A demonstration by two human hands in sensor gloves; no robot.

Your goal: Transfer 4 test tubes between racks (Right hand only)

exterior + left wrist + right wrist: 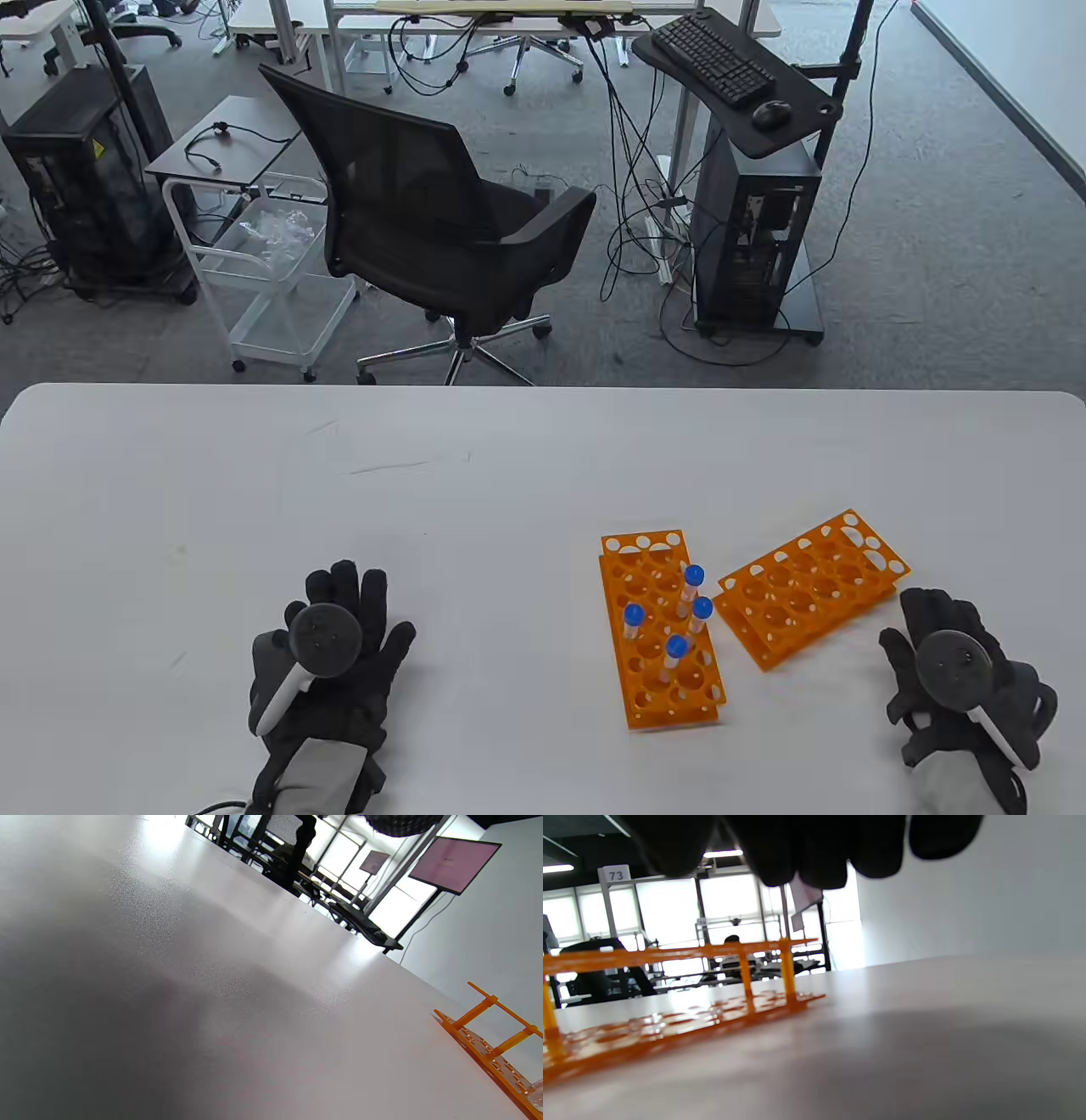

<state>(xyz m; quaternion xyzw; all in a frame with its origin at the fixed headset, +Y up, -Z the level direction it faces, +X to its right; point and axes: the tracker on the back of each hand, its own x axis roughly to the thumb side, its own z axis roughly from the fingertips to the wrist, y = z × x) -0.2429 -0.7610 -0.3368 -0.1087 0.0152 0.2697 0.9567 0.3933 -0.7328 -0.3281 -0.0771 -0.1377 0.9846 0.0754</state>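
Note:
Two orange racks lie on the white table. The left rack (657, 671) holds several clear test tubes with blue caps (694, 576), standing upright. The right rack (810, 598) stands at an angle and holds no tubes. My right hand (942, 628) rests palm down on the table just right of the empty rack, holding nothing. In the right wrist view its fingers (797, 853) hang from the top edge, with the empty rack (712, 952) ahead on the left. My left hand (348, 611) lies flat with its fingers spread, well left of the racks. The left rack's corner shows in the left wrist view (488, 1043).
The table's far edge (543, 388) runs across the middle of the table view. Beyond it stand an office chair (424, 221), a white cart (271, 272) and a computer stand (755, 229). Bare tabletop (475, 526) lies between my hands and behind the racks.

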